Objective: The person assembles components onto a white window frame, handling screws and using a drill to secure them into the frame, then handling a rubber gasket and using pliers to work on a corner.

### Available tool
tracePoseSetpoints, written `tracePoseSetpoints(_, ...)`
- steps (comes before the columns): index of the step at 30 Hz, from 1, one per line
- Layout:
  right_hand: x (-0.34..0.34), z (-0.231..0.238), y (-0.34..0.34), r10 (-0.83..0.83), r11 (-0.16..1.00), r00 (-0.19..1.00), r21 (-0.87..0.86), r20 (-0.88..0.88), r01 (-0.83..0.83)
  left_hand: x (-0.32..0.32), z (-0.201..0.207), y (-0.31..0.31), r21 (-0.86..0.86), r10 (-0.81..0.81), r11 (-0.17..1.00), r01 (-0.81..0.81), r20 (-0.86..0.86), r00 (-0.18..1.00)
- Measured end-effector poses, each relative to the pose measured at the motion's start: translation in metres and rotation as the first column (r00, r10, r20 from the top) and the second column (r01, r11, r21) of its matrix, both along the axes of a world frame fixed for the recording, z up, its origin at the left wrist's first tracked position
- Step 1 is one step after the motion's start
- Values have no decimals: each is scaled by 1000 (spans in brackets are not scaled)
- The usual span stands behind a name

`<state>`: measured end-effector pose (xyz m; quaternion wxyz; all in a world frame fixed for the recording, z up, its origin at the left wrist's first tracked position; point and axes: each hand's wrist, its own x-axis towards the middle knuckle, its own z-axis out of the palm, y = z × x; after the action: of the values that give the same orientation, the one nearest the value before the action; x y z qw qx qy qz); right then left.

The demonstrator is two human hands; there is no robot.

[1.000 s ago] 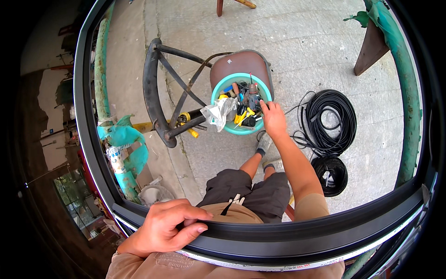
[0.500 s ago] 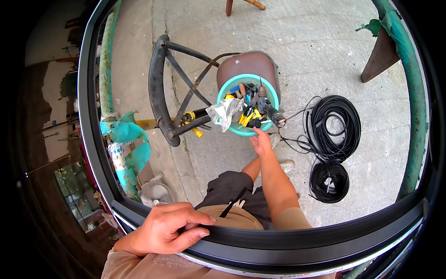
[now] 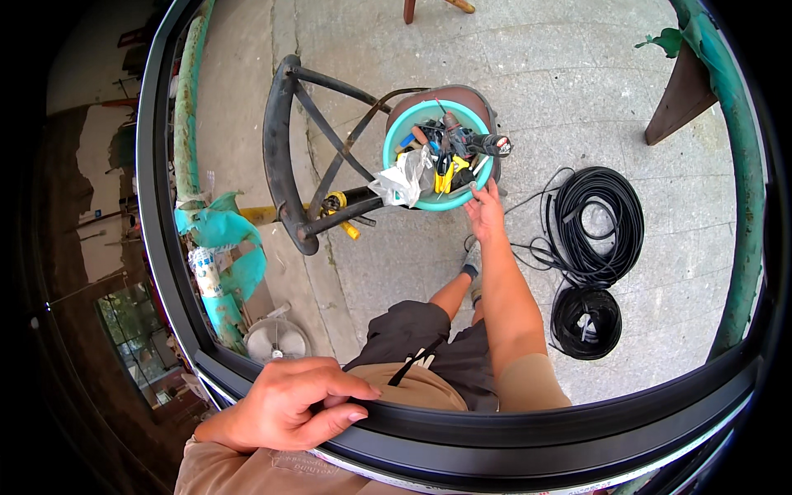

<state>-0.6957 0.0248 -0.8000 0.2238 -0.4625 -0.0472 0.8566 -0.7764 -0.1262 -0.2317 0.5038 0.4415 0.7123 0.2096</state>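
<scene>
My left hand (image 3: 301,400) is curled over the lower bar of a large dark frame (image 3: 561,429), thumb and forefinger closed on its inner edge. Through the frame's opening reaches my right arm, and my right hand (image 3: 487,216) has its fingers closed at the near-right rim of a turquoise basin (image 3: 437,205). The basin rests on the brown seat (image 3: 450,92) of a chair. Inside it lie a cordless drill (image 3: 464,142), yellow-handled tools (image 3: 445,177), other hand tools and a crumpled clear plastic bag (image 3: 404,183) hanging over the left rim.
Black coiled cable (image 3: 623,219) lies on the paving at the right, a smaller coil (image 3: 606,330) below it. The chair's black metal frame (image 3: 279,157) extends left. Green posts (image 3: 188,124) stand at the sides, and a round fan (image 3: 276,338) sits at lower left.
The basin has shifted farther away on the seat and turned, so the drill now points right over the rim. My right hand moved with it; my left hand stays on the frame.
</scene>
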Motion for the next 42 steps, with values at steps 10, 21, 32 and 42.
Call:
tracePoseSetpoints(10,-19,58,-17,-123,593,582,529,804,-606,0,-2,-3,15,25,1000,-25,2,1000)
tracePoseSetpoints(21,-88,86,-67,375,0,543,586,751,-811,-1,-2,-1,-17,33,999,-32,35,999)
tracePoseSetpoints(32,-131,114,-64,405,286,776,739,484,-610,1,-1,2,-24,7,1000,-7,17,1000)
tracePoseSetpoints(42,-145,169,-68,352,279,833,802,427,-529,0,-1,-1,-17,23,1000,-23,18,1000)
